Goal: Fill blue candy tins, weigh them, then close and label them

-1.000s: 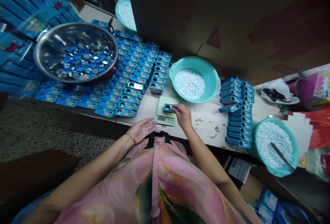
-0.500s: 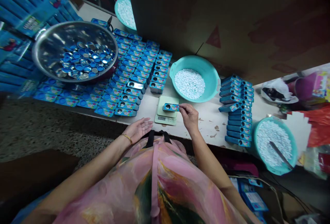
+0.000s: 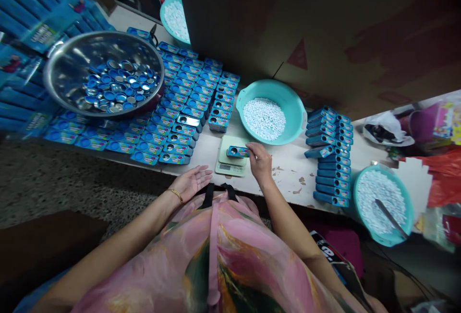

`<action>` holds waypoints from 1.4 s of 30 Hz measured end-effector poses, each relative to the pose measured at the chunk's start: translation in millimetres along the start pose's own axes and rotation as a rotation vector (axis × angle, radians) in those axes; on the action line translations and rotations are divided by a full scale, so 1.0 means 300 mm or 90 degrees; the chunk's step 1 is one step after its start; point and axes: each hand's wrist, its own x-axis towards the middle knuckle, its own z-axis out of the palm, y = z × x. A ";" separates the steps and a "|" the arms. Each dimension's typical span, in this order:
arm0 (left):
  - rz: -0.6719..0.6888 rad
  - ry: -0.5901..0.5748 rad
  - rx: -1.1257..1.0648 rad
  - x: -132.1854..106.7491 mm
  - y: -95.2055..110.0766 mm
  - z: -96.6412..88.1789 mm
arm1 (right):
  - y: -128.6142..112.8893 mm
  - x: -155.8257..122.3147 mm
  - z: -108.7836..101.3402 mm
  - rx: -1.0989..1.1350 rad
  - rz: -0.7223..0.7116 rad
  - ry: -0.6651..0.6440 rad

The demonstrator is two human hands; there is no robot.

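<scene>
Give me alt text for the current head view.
The right hand holds a small blue tin at a pale green scale; the left hand is open, palm up. Beyond the scale sits a turquoise basin of white pellets, with rows of blue tins and a steel bowl of round caps to the left.

A white worktop (image 3: 283, 187), scarred with brown patches (image 3: 301, 179), is backed by a large brown panel (image 3: 259, 15) — marked with a red triangle (image 3: 298, 54) — while the speckled floor (image 3: 29, 178) at the left is only dimly lit.
</scene>
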 end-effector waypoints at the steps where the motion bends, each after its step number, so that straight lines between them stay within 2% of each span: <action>1: -0.001 0.003 -0.001 -0.001 0.002 0.001 | 0.013 -0.001 -0.014 -0.019 -0.005 0.012; 4: -0.004 0.015 -0.002 -0.006 0.009 -0.002 | 0.070 0.001 -0.075 -0.058 0.002 0.058; 9: -0.001 0.026 -0.001 -0.011 0.016 -0.019 | 0.177 0.021 -0.174 -0.045 0.079 0.156; 11: -0.001 0.028 -0.003 -0.011 0.017 -0.025 | 0.197 0.024 -0.189 -0.040 0.104 0.172; 14: 0.000 0.036 -0.004 -0.007 0.019 -0.028 | 0.197 0.017 -0.176 -0.027 0.122 0.170; 17: 0.000 0.038 -0.007 -0.002 0.020 -0.025 | 0.173 0.007 -0.136 -0.007 0.108 0.122; 20: -0.004 0.038 -0.011 0.001 0.022 -0.021 | 0.144 0.009 -0.090 -0.001 0.062 0.016; 23: -0.005 0.044 -0.012 0.002 0.025 -0.018 | 0.116 0.021 -0.048 -0.034 0.005 -0.088; 28: 0.003 0.050 -0.021 -0.003 0.039 -0.027 | 0.084 0.038 0.006 -0.115 -0.053 -0.212; 42: 0.020 0.048 -0.047 -0.002 0.074 -0.097 | 0.075 0.051 0.052 -0.211 -0.051 -0.323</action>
